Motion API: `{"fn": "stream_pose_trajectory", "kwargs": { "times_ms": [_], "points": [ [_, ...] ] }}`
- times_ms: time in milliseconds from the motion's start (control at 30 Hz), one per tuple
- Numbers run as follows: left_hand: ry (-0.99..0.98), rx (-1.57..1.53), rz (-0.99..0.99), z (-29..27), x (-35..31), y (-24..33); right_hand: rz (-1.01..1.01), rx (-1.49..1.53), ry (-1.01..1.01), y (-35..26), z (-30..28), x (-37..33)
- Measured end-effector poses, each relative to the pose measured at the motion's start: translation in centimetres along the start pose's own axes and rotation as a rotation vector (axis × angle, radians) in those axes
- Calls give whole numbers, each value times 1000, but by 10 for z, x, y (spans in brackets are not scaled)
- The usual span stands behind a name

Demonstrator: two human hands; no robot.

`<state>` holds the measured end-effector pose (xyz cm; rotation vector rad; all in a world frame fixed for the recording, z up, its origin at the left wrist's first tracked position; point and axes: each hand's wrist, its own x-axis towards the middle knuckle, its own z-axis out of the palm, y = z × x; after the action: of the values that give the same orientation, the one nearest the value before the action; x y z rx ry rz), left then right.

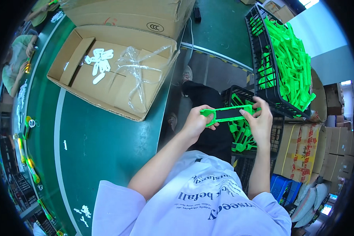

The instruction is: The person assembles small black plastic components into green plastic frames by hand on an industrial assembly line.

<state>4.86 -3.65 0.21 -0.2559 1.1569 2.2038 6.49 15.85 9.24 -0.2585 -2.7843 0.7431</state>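
Observation:
Between my two hands I hold a long bright green plastic part point(245, 108) with a dark rectangular middle. My left hand point(198, 121) closes round its left end, the thumb lying on top. At the other end my right hand point(260, 122) pinches it between thumb and fingers. Just beyond and below it, a black crate point(277, 135) holds more green plastic parts point(240, 137), partly hidden by my right hand and arm. To the left on the table, a shallow cardboard box point(118, 103) contains several small white plastic pieces point(99, 63) and clear plastic wrap point(135, 72).
A green worktable point(106, 145) lies to my left, with loose white bits point(83, 212) near me. At the upper right stands a black crate point(273, 84) heaped with green parts. Cartons point(295, 153) are stacked on the right. Another person point(17, 63) works across the table.

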Motion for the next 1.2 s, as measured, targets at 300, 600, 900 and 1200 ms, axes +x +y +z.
{"fn": "stream_pose_trajectory", "kwargs": {
  "times_ms": [300,600,900,1200],
  "points": [
    [-79,132,39,8,-4,11,218,280,-449,24,-4,11],
    [125,212,97,13,-8,10,54,246,-469,17,2,1],
    [-22,305,6,13,-6,-3,-168,3,-586,-6,-62,-5],
    [88,607,26,20,-2,-4,-559,180,557,-46,-197,-16]
  ]
}}
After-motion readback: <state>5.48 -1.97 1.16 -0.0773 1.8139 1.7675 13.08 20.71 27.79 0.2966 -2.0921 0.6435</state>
